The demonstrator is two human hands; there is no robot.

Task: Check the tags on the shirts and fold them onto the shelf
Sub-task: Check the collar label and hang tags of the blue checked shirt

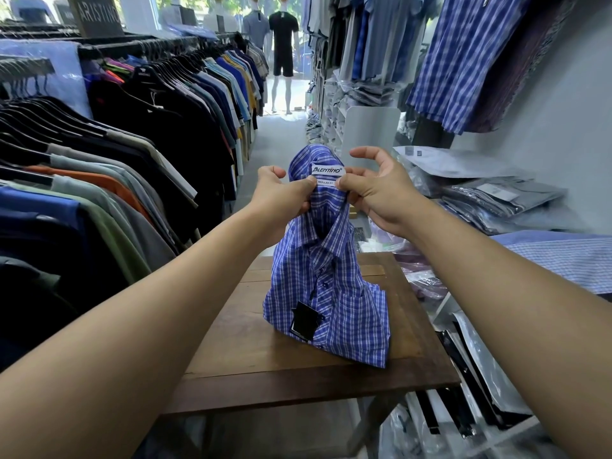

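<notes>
Hands [284,193] [377,193] pinch shirt [331,293] beside its label [328,169]

Bare forearms [185,293], bare left hand [281,195], right hand [381,193]

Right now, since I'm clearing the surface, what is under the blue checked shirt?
The blue checked shirt rests on a brown wooden table; left hand and right hand pinch its collar. Anything beneath the fabric is covered.
</notes>
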